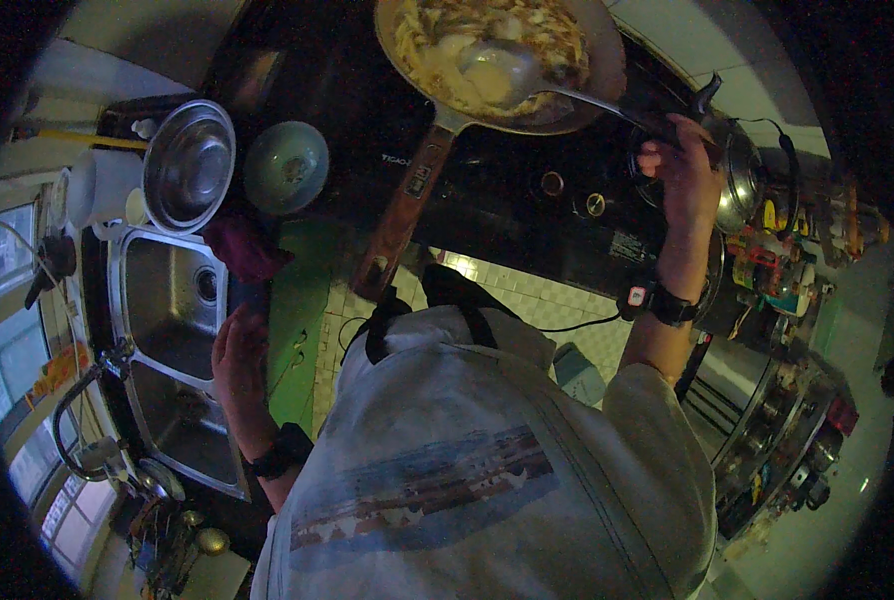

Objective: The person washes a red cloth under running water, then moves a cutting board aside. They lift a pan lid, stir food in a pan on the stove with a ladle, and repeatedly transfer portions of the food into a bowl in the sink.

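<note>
My right hand (683, 172) grips the dark handle of a metal cooking ladle (503, 75). The bowl of that ladle rests among cooked food (447, 45) in pale liquid inside a large wok (612, 67). A long wooden handle (402, 214) runs from the wok towards my body, and no hand is on it. At the counter edge beside the double sink, my left hand (240, 360) is empty with its fingers slightly apart. A dark red cloth (244, 251) lies just beyond it.
A stainless steel basin (191, 165) and a pale green bowl (287, 166) stand behind the double sink (225, 315). The wok sits over a black stove with knobs (595, 204). Right of my right hand is a lidded metal pot (739, 180), near seasoning bottles and jars (773, 274).
</note>
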`<state>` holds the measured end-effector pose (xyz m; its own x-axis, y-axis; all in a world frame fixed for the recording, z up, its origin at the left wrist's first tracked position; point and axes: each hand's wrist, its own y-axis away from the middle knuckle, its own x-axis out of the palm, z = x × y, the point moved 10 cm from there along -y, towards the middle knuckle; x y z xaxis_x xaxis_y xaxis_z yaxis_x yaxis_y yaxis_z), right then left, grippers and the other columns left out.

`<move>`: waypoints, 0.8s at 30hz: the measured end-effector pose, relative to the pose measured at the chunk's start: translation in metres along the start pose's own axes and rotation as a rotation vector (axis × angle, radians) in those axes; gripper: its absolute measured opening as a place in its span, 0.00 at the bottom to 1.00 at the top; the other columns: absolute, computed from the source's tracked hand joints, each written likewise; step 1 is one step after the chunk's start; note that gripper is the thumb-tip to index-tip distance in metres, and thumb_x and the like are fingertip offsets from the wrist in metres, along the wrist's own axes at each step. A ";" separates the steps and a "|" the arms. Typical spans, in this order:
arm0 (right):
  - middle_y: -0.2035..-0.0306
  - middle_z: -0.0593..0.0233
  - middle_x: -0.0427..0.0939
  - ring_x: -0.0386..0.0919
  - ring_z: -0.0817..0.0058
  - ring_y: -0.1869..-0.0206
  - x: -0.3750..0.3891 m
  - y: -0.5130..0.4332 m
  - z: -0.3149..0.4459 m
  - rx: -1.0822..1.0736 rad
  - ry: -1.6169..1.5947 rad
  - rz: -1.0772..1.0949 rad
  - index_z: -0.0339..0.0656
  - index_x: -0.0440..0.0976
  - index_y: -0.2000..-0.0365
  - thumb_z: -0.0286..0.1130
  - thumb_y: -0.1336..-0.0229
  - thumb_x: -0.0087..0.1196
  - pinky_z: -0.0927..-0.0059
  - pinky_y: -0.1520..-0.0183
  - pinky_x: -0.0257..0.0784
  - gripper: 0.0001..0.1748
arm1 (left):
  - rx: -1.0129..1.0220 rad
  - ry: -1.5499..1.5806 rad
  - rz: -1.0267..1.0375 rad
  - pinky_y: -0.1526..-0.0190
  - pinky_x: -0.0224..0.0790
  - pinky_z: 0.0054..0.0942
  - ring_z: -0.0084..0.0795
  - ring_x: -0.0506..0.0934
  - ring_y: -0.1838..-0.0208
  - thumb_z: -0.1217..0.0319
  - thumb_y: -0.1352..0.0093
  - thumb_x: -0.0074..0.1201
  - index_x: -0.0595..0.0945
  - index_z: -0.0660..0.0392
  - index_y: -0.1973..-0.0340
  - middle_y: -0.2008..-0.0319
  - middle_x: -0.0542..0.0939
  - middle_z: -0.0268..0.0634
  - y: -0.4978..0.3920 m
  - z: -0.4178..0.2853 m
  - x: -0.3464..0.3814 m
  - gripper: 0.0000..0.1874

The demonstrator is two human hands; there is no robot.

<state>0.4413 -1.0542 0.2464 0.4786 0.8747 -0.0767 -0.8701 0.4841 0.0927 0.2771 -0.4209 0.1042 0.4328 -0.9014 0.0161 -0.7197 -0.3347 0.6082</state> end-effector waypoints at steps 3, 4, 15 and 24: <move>0.72 0.48 0.80 0.80 0.67 0.77 0.008 0.001 0.000 -0.012 -0.020 0.033 0.31 0.73 0.52 0.37 0.35 0.52 0.70 0.75 0.75 0.19 | -0.003 0.014 -0.034 0.61 0.70 0.21 0.22 0.80 0.60 0.62 0.26 0.50 0.76 0.59 0.43 0.58 0.84 0.35 0.003 0.000 -0.001 0.19; 0.72 0.47 0.80 0.80 0.67 0.77 0.010 0.000 -0.002 -0.009 -0.031 0.039 0.31 0.73 0.52 0.37 0.35 0.52 0.70 0.75 0.75 0.19 | 0.000 0.018 -0.035 0.61 0.70 0.21 0.23 0.80 0.60 0.62 0.26 0.50 0.76 0.59 0.44 0.58 0.84 0.35 0.006 -0.002 0.001 0.19; 0.74 0.48 0.78 0.75 0.67 0.80 0.001 -0.008 -0.018 0.081 -0.178 -0.021 0.32 0.74 0.54 0.35 0.36 0.50 0.70 0.78 0.69 0.17 | 0.008 0.027 -0.042 0.61 0.70 0.21 0.23 0.80 0.61 0.62 0.26 0.50 0.77 0.60 0.44 0.59 0.84 0.36 0.011 -0.004 0.002 0.19; 0.72 0.49 0.80 0.80 0.67 0.76 -0.004 -0.003 -0.002 -0.001 0.003 -0.040 0.32 0.72 0.50 0.40 0.36 0.51 0.71 0.75 0.73 0.22 | 0.030 0.110 -0.062 0.60 0.72 0.22 0.25 0.81 0.61 0.64 0.26 0.51 0.77 0.62 0.45 0.59 0.84 0.38 0.011 0.000 -0.001 0.19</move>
<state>0.4419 -1.0594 0.2448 0.5124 0.8546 -0.0838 -0.8504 0.5186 0.0887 0.2685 -0.4239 0.1110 0.5329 -0.8435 0.0669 -0.7049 -0.3988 0.5866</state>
